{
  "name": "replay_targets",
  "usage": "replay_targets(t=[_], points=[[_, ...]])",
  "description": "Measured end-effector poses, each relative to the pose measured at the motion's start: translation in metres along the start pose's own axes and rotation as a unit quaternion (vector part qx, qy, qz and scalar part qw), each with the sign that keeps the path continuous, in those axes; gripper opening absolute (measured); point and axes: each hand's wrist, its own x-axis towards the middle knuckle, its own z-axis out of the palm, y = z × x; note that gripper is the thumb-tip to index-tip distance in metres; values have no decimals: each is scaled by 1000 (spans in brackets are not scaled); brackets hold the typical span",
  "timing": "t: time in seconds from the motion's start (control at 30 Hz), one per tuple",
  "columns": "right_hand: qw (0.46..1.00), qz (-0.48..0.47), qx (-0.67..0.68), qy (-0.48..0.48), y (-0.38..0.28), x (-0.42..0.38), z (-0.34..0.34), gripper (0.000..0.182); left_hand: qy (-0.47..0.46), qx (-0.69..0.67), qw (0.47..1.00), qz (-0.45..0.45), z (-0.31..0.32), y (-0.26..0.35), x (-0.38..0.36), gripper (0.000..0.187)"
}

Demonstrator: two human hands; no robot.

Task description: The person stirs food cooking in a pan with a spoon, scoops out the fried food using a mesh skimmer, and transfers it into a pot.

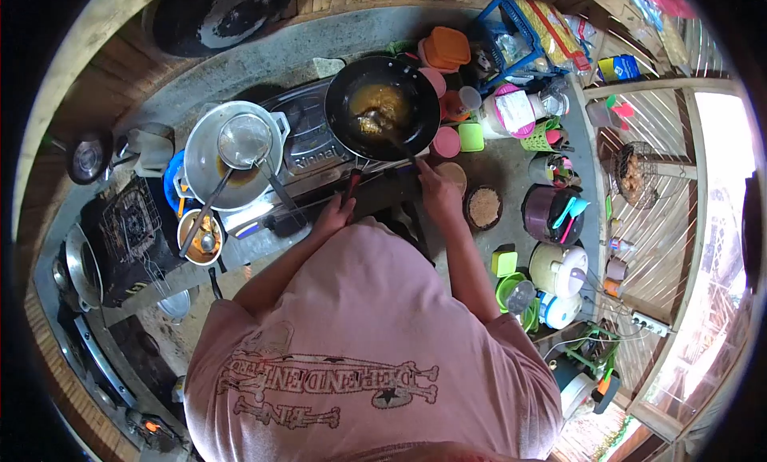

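A black wok [343,103] sits on the right side of the gas stove [307,160], with brownish oil and a clump of browned food in it. My left hand [332,217] is closed around the wok's red and black handle [353,182], which points toward me. In my right hand [440,194] is the dark handle of a cooking spatula [397,142]. The spatula's head rests in the oil by the food, partly hidden. Left of the wok, a large silver pot [201,146] holds a little brown liquid, with a wire-mesh strainer [244,141] across it.
A bowl [188,253] with orange-brown food and a spoon stands left of the stove, under a long handle. Pink and green containers [471,137], a brown bowl of grains [484,207], a purple pot [551,214] and a rice cooker [559,269] crowd the right counter.
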Motion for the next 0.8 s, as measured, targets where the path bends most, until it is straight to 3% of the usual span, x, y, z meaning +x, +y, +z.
replay_targets(t=[0.17,0.27,0.4,0.57,0.63,0.8], points=[[1000,-17,-26,-1,36,-33,-14,35,1,38,999,3,-5,-22,12,34],[998,-1,-17,60,26,-24,-9,37,27,51,998,-19,-2,-21,11,35],[998,3,39,42,19,-2,5,37,21,19,1000,-10,2,-4,5,32],[993,-80,82,40,37,-14,-19,36,-27,-47,998,14,-1,-3,1,30],[994,-62,87,37,34,-27,-51,36,34,46,998,11,4,16,-9,29],[995,-70,69,26,70,-37,-81,39,73,68,995,-12,15,20,-9,27]])
